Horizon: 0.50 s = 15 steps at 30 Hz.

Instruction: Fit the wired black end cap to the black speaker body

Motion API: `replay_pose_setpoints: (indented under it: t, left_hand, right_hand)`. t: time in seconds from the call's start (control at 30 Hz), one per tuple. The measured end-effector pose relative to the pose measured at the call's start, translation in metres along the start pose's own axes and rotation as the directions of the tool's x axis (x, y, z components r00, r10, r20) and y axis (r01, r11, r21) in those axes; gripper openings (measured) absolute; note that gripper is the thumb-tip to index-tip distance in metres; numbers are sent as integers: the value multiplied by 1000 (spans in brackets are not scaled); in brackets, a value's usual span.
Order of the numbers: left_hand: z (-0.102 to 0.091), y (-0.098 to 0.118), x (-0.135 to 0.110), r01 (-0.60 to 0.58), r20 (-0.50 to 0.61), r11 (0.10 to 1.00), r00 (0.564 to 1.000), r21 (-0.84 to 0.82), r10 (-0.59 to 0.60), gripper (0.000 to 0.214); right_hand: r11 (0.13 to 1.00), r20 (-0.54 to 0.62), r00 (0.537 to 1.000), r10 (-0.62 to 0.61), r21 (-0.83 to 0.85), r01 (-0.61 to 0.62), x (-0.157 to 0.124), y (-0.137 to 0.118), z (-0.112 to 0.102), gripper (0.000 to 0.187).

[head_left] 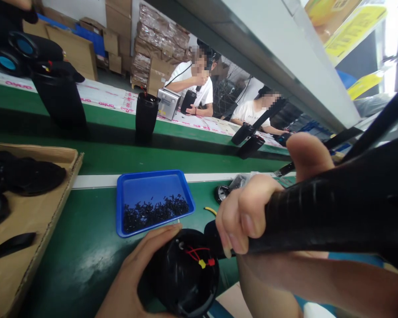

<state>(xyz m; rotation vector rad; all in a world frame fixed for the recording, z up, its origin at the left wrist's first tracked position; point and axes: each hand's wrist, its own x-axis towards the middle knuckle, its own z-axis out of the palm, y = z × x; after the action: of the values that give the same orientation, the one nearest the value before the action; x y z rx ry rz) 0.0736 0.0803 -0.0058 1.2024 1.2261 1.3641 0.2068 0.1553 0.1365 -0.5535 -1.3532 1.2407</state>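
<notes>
Low in the frame, the left hand (132,282) had its fingers (159,236) curved around the rim of a black cylindrical housing (182,274), whose open end faced up toward the camera, showing red wires (195,255) and a yellow connector (202,264) inside. Its long axis ran away from the camera, its lower end cut off by the frame's bottom edge. At right centre, the right hand (248,216) was wrapped tight around a black powered driver (334,212), which lay nearly level with its tip pointing left into the housing; the tip itself was hidden. Beyond, a blue tray (152,185) of small dark screws (152,212) sat on the green worktop (86,247).
</notes>
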Motion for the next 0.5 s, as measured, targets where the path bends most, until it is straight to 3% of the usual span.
replay_pose_setpoints:
  t: [0.07,0.13,0.3,0.43,0.5]
  left_hand:
    - [-1,-2,-1,21,10,1000,1000,-22,-21,74]
    - [-1,-4,-2,39,16,998,999,-41,-39,77]
    - [1,-8,-4,91,35,994,995,-67,-89,78]
    - [0,-8,-3,45,60,997,997,-67,-41,78]
    - [-1,-6,-2,30,54,999,998,-37,-28,76]
  right_hand:
    - [989,41,989,-142,44,140,0,9,-4,32]
    - [978,124,972,-198,90,187,1,15,-11,24]
    - [989,183,975,-129,101,111,2,18,-22,24]
    - [984,186,967,-175,67,166,0,15,-16,22]
    - [983,183,966,-180,63,172,-1,15,-14,37]
